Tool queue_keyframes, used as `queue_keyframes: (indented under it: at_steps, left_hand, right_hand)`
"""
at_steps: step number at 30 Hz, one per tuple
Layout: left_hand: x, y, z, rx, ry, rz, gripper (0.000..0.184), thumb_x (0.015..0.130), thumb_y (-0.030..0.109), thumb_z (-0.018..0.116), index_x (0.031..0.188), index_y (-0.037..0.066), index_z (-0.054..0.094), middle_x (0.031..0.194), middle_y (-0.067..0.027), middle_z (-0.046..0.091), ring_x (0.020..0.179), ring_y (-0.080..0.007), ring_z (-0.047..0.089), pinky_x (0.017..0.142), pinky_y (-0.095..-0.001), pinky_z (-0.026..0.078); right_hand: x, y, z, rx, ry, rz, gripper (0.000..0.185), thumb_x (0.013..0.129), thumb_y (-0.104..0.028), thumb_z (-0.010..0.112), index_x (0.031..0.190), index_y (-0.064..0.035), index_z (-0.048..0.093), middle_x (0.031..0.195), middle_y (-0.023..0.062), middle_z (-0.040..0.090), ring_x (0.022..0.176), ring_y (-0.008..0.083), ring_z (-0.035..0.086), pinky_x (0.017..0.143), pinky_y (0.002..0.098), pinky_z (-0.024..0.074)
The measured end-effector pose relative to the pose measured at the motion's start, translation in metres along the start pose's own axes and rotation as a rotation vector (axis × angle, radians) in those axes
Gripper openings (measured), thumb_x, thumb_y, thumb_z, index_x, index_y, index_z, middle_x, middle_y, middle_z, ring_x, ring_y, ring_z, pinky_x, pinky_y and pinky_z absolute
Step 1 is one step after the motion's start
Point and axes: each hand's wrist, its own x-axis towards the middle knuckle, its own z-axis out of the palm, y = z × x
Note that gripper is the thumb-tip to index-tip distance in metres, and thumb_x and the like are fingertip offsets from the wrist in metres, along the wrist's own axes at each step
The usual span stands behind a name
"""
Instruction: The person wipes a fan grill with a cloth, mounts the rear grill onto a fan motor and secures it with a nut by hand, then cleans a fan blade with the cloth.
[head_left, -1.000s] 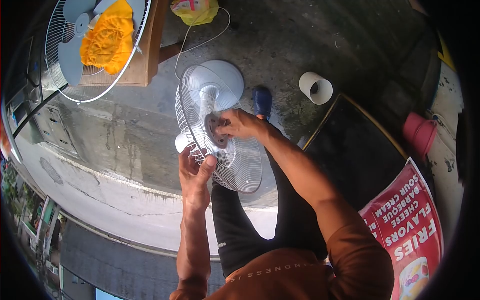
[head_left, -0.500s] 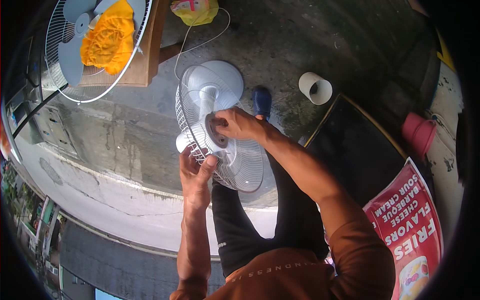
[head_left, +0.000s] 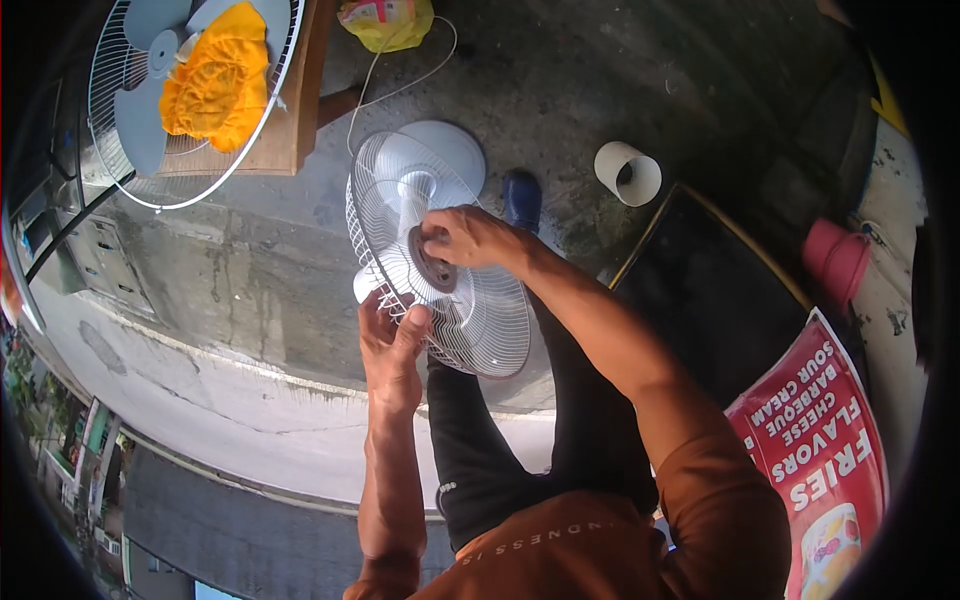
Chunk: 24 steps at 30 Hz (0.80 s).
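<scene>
A white wire fan grille (head_left: 495,320) is tilted in front of a fan whose round white base (head_left: 455,155) stands on the floor. My left hand (head_left: 392,345) grips the grille's lower left rim, thumb on the near side and fingers behind the wires. At the grille's brownish centre plate (head_left: 436,270), my right hand (head_left: 465,237) has its fingers bent together against the upper part. Whatever those fingertips pinch, if anything, is too small to make out.
An orange cloth (head_left: 222,85) lies with grey fan blades (head_left: 140,125) in another grille on a wooden table (head_left: 305,100). A yellow bag (head_left: 400,30), white cylinder (head_left: 628,174), black panel (head_left: 705,290), pink bucket (head_left: 836,262) and red fries banner (head_left: 815,440) lie around.
My right hand has shifted slightly up and left over the centre plate. The grille has tilted a little, while my left hand keeps its hold on the rim.
</scene>
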Motion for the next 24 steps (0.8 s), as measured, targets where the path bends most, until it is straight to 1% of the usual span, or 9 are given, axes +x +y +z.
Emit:
queue_keyframes:
  at_steps: [3, 9, 12, 15, 18, 20, 21, 22, 24]
  left_hand:
    - [0.000, 0.002, 0.001, -0.011, -0.017, 0.009, 0.095, 0.082, 0.049, 0.087, 0.152, 0.006, 0.038, 0.136, -0.0169, 0.053, 0.122, -0.0282, 0.057, 0.096, -0.0464, 0.050]
    - [0.002, 0.000, 0.001, -0.014, -0.019, 0.037, 0.094, 0.081, 0.047, 0.088, 0.151, 0.006, 0.039, 0.136, -0.0165, 0.052, 0.122, -0.0273, 0.057, 0.096, -0.0454, 0.050]
    - [0.002, 0.001, 0.002, -0.021, -0.039, 0.040, 0.093, 0.081, 0.045, 0.088, 0.150, 0.007, 0.039, 0.135, -0.0158, 0.052, 0.121, -0.0263, 0.057, 0.096, -0.0444, 0.050]
    - [0.002, -0.001, 0.002, -0.026, -0.036, 0.050, 0.092, 0.082, 0.043, 0.088, 0.150, 0.006, 0.039, 0.134, -0.0152, 0.053, 0.119, -0.0253, 0.057, 0.096, -0.0436, 0.050]
    - [0.001, 0.000, 0.004, -0.027, -0.036, 0.047, 0.090, 0.083, 0.041, 0.088, 0.150, 0.006, 0.039, 0.133, -0.0147, 0.053, 0.118, -0.0247, 0.057, 0.096, -0.0430, 0.050]
    - [0.002, 0.001, 0.003, -0.035, -0.035, 0.047, 0.090, 0.083, 0.041, 0.087, 0.150, 0.005, 0.039, 0.133, -0.0145, 0.053, 0.118, -0.0246, 0.057, 0.095, -0.0430, 0.050]
    - [0.002, 0.000, 0.004, -0.040, -0.031, 0.049, 0.090, 0.084, 0.041, 0.087, 0.150, 0.005, 0.039, 0.133, -0.0146, 0.053, 0.118, -0.0246, 0.057, 0.095, -0.0430, 0.051]
    - [0.002, -0.001, 0.004, -0.045, -0.029, 0.049, 0.090, 0.084, 0.041, 0.087, 0.150, 0.005, 0.038, 0.133, -0.0147, 0.053, 0.118, -0.0245, 0.057, 0.095, -0.0431, 0.051]
    - [0.002, 0.000, 0.004, -0.053, -0.038, 0.050, 0.090, 0.084, 0.041, 0.087, 0.150, 0.005, 0.038, 0.133, -0.0149, 0.053, 0.118, -0.0248, 0.057, 0.095, -0.0432, 0.051]
  right_hand:
    - [-0.019, -0.003, -0.004, 0.022, -0.058, -0.139, 0.047, 0.079, -0.015, 0.076, 0.122, 0.0007, 0.064, 0.113, 0.0216, 0.073, 0.105, 0.0370, 0.071, 0.091, 0.0440, 0.0566]
    - [-0.018, -0.002, 0.004, 0.169, 0.041, -0.135, 0.049, 0.079, -0.018, 0.078, 0.122, 0.0018, 0.067, 0.099, 0.0195, 0.075, 0.095, 0.0344, 0.073, 0.087, 0.0423, 0.0571]
    - [-0.009, -0.003, -0.004, 0.159, -0.096, 0.114, 0.042, 0.081, -0.022, 0.078, 0.115, 0.0022, 0.070, 0.107, 0.0214, 0.076, 0.095, 0.0335, 0.075, 0.086, 0.0373, 0.0586]
    - [0.013, 0.003, -0.002, 0.643, -0.283, 0.633, 0.038, 0.084, -0.027, 0.076, 0.108, 0.0031, 0.072, 0.105, 0.0208, 0.075, 0.091, 0.0320, 0.075, 0.086, 0.0355, 0.0588]
    - [0.012, 0.008, -0.002, 0.821, -0.289, 0.764, 0.042, 0.085, -0.032, 0.075, 0.107, 0.0033, 0.073, 0.104, 0.0204, 0.074, 0.092, 0.0300, 0.074, 0.088, 0.0357, 0.0585]
    - [0.008, 0.018, 0.008, 0.184, -0.091, 0.147, 0.046, 0.084, -0.031, 0.077, 0.111, 0.0052, 0.070, 0.107, 0.0201, 0.073, 0.100, 0.0315, 0.072, 0.091, 0.0405, 0.0572]
    - [0.003, 0.023, 0.012, 0.069, -0.064, 0.005, 0.047, 0.084, -0.029, 0.078, 0.114, 0.0054, 0.068, 0.110, 0.0200, 0.072, 0.103, 0.0324, 0.072, 0.092, 0.0418, 0.0567]
    - [-0.002, 0.028, 0.016, -0.050, -0.020, -0.132, 0.048, 0.083, -0.028, 0.079, 0.116, 0.0056, 0.067, 0.112, 0.0199, 0.071, 0.106, 0.0332, 0.071, 0.093, 0.0431, 0.0562]
    - [-0.017, -0.003, -0.008, 0.104, -0.077, -0.076, 0.051, 0.082, -0.023, 0.080, 0.122, 0.0045, 0.064, 0.119, 0.0197, 0.070, 0.110, 0.0349, 0.069, 0.095, 0.0436, 0.0555]
